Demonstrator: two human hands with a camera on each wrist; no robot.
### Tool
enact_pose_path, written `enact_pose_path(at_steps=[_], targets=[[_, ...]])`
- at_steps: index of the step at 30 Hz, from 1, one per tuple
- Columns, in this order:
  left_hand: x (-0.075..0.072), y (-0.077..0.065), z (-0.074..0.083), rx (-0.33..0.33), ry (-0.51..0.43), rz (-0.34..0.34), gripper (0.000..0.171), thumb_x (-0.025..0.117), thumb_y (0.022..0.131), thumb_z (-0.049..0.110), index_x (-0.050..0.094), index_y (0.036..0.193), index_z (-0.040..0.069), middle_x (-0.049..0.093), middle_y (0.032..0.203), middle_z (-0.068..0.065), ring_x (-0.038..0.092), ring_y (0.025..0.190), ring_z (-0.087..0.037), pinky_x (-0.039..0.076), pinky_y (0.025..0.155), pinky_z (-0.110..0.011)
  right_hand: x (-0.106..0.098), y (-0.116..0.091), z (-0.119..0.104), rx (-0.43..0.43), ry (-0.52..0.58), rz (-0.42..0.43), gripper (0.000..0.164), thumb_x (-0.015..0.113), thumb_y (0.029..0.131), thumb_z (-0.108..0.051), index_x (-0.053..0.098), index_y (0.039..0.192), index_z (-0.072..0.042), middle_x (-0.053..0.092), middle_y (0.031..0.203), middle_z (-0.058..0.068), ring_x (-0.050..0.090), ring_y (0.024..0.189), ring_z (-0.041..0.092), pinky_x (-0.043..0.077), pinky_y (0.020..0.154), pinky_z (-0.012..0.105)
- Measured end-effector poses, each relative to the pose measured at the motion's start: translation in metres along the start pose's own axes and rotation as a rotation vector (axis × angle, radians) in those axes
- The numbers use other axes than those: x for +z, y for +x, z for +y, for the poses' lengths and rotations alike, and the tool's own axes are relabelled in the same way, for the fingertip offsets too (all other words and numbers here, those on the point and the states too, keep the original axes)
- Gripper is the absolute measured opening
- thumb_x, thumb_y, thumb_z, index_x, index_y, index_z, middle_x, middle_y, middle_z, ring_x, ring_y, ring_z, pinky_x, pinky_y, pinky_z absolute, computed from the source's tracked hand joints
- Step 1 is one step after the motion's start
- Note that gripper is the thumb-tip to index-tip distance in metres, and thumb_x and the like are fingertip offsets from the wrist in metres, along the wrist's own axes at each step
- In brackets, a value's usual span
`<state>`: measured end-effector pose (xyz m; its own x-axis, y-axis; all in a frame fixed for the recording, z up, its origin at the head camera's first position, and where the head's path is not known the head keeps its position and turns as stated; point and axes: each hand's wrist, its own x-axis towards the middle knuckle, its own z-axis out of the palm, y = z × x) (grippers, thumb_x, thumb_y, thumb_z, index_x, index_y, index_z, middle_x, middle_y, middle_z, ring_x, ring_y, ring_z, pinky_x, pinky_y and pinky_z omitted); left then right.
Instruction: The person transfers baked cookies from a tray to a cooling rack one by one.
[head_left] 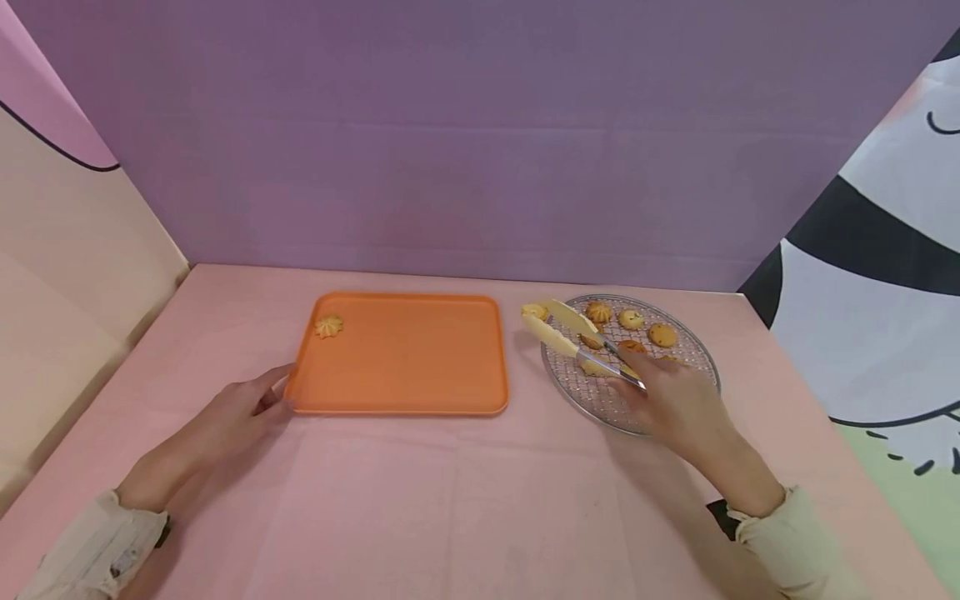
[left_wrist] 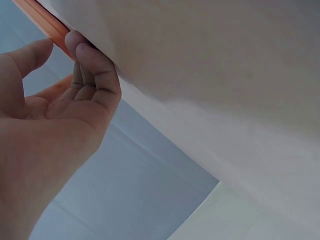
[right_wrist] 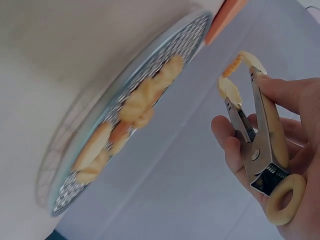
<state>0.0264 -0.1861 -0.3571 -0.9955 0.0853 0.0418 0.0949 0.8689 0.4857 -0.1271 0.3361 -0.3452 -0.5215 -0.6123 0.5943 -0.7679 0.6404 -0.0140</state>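
Observation:
My right hand (head_left: 678, 408) grips a pair of metal tongs (right_wrist: 267, 120) with cream-coloured tips. Between those tips a small yellow cookie (head_left: 534, 311) is held, just above the left rim of a round wire rack (head_left: 600, 408). Several golden cookies (head_left: 662, 335) lie on the rack, partly hidden by the hand and tongs. At the left, my left hand (head_left: 232, 415) touches the near left corner of an orange rectangular tray (head_left: 405, 358), thumb apart from loosely bent fingers (left_wrist: 95, 62). One star-shaped cookie (head_left: 328, 326) lies on the tray near its upper left corner.
Pink cloth (head_left: 450, 500) covers the table under tray and rack. A purple panel (head_left: 480, 167) rises along the back edge. Patterned side panels stand at left (head_left: 67, 275) and right (head_left: 892, 283). A narrow strip of table separates tray from rack.

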Motion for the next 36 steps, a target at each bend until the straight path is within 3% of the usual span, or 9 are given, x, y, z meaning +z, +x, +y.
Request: enact_pose_path(at_steps=[5,10,14,17,22,30,36], targets=[[0.0,0.0,-0.001,0.001,0.0,-0.001,0.055,0.064,0.097,0.014,0.043,0.144,-0.007,0.057,0.078,0.005,0.05,0.07,-0.009,0.042,0.066,-0.026,-0.004,-0.006,0.011,0.059,-0.016,-0.041,0.043,0.082,0.077,-0.016,0.07,0.116,-0.001,0.073,0.092,0.022,0.066,0.059,0.032,0.051,0.051,0.048],[0.0,0.0,-0.002,0.005,0.002,0.0,0.055,0.064,0.097,0.015,0.044,0.144,-0.006,0.057,0.078,0.006,0.049,0.07,-0.008,0.042,0.065,-0.026,-0.005,-0.012,0.016,0.091,-0.035,-0.099,0.044,0.083,0.077,-0.018,0.071,0.115,0.0,0.072,0.092,0.024,0.067,0.061,0.034,0.05,0.049,0.047],[0.0,-0.001,-0.002,0.006,0.001,0.003,0.055,0.064,0.097,0.014,0.044,0.144,-0.006,0.057,0.077,0.005,0.049,0.069,-0.008,0.042,0.065,-0.026,-0.005,-0.015,0.018,0.088,-0.038,-0.091,0.038,0.084,0.076,-0.017,0.071,0.108,-0.001,0.073,0.086,0.019,0.063,0.053,0.027,0.046,0.043,0.042],[-0.001,-0.002,-0.002,0.007,0.001,0.008,0.055,0.064,0.097,0.014,0.044,0.144,-0.007,0.057,0.077,0.005,0.049,0.069,-0.008,0.042,0.065,-0.026,-0.006,-0.017,0.018,0.092,-0.037,-0.084,0.032,0.084,0.077,-0.017,0.07,0.102,-0.003,0.068,0.071,0.009,0.053,0.046,0.018,0.04,0.039,0.037],[-0.001,-0.003,0.0,0.007,-0.005,0.005,0.054,0.064,0.097,0.013,0.044,0.143,-0.008,0.057,0.077,0.005,0.049,0.069,-0.008,0.042,0.064,-0.025,-0.006,-0.019,0.017,0.095,-0.046,-0.092,0.031,0.082,0.078,-0.019,0.071,0.103,-0.003,0.06,0.061,0.002,0.048,0.044,0.015,0.037,0.038,0.036],[-0.003,-0.002,0.002,-0.017,-0.009,-0.005,0.056,0.064,0.097,0.013,0.043,0.144,-0.008,0.057,0.078,0.004,0.05,0.071,-0.01,0.042,0.065,-0.026,-0.009,-0.018,0.014,0.105,-0.053,-0.117,0.032,0.082,0.079,-0.02,0.072,0.104,-0.003,0.059,0.06,0.0,0.045,0.044,0.013,0.035,0.038,0.034],[-0.003,-0.003,0.001,-0.002,0.001,0.001,0.055,0.064,0.097,0.012,0.044,0.143,-0.007,0.057,0.078,0.005,0.05,0.07,-0.009,0.043,0.066,-0.026,-0.009,-0.018,0.011,0.078,-0.047,-0.079,0.035,0.082,0.077,-0.02,0.072,0.107,-0.004,0.063,0.064,0.004,0.051,0.044,0.019,0.04,0.039,0.038]])
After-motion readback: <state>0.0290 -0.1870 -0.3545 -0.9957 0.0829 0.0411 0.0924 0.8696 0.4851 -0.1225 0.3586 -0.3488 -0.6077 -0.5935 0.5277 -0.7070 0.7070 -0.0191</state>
